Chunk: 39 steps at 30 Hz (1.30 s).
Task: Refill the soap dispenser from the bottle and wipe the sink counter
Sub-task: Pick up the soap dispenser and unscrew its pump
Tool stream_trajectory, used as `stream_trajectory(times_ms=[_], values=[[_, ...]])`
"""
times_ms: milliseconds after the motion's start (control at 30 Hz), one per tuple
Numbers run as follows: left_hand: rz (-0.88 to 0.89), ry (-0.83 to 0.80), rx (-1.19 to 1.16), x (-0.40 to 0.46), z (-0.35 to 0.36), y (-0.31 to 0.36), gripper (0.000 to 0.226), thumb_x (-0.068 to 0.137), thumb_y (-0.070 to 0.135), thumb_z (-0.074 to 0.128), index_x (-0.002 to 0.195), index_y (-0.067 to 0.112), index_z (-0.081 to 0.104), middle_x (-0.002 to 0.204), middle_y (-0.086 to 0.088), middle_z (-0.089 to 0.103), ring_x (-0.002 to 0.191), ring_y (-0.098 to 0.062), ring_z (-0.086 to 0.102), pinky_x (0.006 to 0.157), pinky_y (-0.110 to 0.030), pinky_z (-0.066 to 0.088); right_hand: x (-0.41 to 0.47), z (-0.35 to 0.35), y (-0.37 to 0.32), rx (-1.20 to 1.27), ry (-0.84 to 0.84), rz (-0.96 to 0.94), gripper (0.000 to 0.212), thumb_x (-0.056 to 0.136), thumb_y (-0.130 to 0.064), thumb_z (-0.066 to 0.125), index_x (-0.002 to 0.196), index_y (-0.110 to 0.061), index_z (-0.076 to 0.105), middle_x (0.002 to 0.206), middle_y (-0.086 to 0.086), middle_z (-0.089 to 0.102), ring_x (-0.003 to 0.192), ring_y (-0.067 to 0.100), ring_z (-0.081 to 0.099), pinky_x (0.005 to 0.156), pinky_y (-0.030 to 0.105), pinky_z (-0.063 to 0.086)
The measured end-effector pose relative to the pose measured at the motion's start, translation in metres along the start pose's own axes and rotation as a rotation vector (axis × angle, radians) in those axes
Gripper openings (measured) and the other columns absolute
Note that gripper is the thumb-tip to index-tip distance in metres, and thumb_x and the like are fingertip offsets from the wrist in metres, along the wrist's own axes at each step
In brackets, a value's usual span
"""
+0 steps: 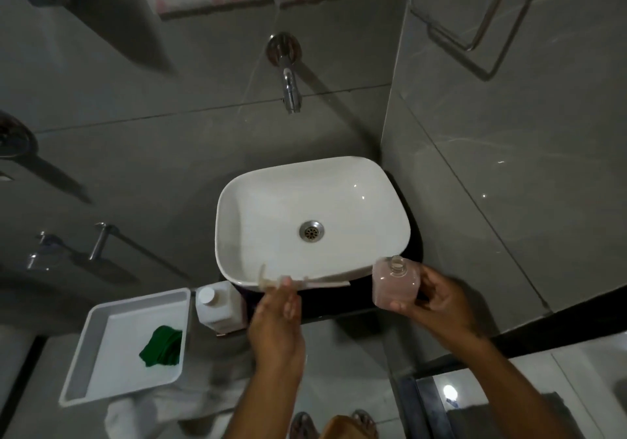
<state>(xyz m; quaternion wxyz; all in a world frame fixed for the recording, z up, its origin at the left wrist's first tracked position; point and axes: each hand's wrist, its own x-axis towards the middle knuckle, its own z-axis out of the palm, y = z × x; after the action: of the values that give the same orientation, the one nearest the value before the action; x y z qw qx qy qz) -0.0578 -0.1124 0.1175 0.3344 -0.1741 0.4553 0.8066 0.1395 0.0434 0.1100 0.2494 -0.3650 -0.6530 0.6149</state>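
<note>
Right hand: the right hand [437, 297], lower right of the frame, has fingers and thumb curled round the soap dispenser [396, 284], holding it above the near right corner of the basin.
Soap dispenser: a clear, squarish bottle with pinkish liquid inside; its neck is open, no pump on it, and it leans slightly to the left.
Left hand: the left hand [276, 316], lower centre, pinches the pump head [271, 277] at its fingertips; the pale pump and its thin tube lie across the near rim of the basin, blurred by motion.
Refill bottle: a white refill bottle [219, 304] with a white cap stands upright on the dark table [339, 297], just left of the left hand and touching or nearly touching the basin's near left corner.
Basin: a white rectangular basin [258, 201] sits on the table at mid-frame, with a metal drain [311, 231] in its bottom.
Tap: a chrome wall tap [291, 89] juts out above the basin, upper centre.
Tray: a grey tray [101, 316] at lower left, beside the refill bottle.
Cloth: a crumpled green cloth [162, 346] lies inside the tray, towards its right side.
</note>
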Motion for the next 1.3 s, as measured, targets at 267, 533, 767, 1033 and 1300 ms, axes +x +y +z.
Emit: stream_trajectory(times_ms=[267,533,767,1033,1300], values=[[-0.264,0.261,0.099,0.051,-0.035,-0.078,0.027,0.095,0.001,0.066,0.122,0.005,0.068,0.114,-0.004,0.069,0.098,-0.014,0.064,0.059,-0.015,0.054,-0.006,-0.010,0.008,-0.029,0.019,0.063,0.063,0.062,0.005,0.087,0.108,-0.032,0.066,0.101,-0.023,0.075,0.093,-0.001,0.071,0.068,0.009,0.053],[-0.327,0.339,0.179,0.091,-0.026,-0.085,0.020,0.087,0.012,0.080,0.105,0.005,0.072,0.112,-0.008,0.072,0.101,-0.020,0.069,0.101,-0.032,0.054,-0.010,-0.018,0.005,-0.046,-0.002,0.113,0.063,0.064,0.002,0.087,0.112,-0.034,0.066,0.109,-0.019,0.074,0.101,0.002,0.070,0.071,0.013,0.055],[-0.380,0.358,0.062,0.091,-0.027,-0.087,0.038,0.095,0.016,0.073,0.129,0.002,0.065,0.131,-0.007,0.069,0.113,-0.018,0.069,0.093,-0.025,0.047,-0.005,-0.019,-0.003,-0.087,-0.008,0.120,0.067,0.065,0.005,0.087,0.119,-0.028,0.064,0.102,-0.019,0.075,0.097,-0.002,0.070,0.068,0.011,0.054],[-0.330,0.380,0.139,0.092,-0.025,-0.088,0.016,0.094,0.018,0.073,0.100,0.006,0.064,0.124,-0.012,0.068,0.098,-0.023,0.068,0.098,-0.031,0.050,-0.003,-0.020,-0.006,-0.111,-0.050,0.137,0.067,0.066,0.003,0.087,0.121,-0.027,0.063,0.115,-0.011,0.071,0.103,0.002,0.069,0.072,0.013,0.055],[-0.207,0.471,0.450,0.080,-0.031,-0.089,0.041,0.078,0.047,0.086,0.079,0.012,0.064,0.092,-0.005,0.073,0.103,-0.031,0.072,0.095,-0.041,0.056,-0.004,-0.021,-0.004,-0.122,-0.058,0.145,0.066,0.066,0.008,0.085,0.121,-0.023,0.063,0.111,-0.014,0.070,0.095,-0.010,0.067,0.068,0.008,0.052]])
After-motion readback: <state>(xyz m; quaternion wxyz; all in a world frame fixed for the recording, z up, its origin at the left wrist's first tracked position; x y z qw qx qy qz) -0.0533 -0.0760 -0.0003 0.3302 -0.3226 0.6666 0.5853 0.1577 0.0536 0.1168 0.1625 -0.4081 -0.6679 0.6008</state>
